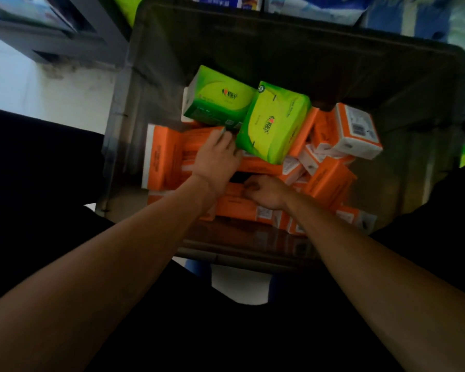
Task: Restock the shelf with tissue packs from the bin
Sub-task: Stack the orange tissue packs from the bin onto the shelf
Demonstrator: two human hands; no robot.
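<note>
grey bin (414,130) of orange tissue packs (167,157) topped by two green tissue packs (274,122); left hand (218,159), fingers extended, touches one green pack's edge; right hand (267,193), fingers curled, grips an orange tissue pack (236,206).

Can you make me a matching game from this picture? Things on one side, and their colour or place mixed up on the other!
Things:
1 bin
2 green packs
3 orange packs
4 left hand

Place or colour:
A on top of the pile
B grey
C reaching to a green pack's edge
D under the green ones

Pairs: 1-B, 2-A, 3-D, 4-C
</note>
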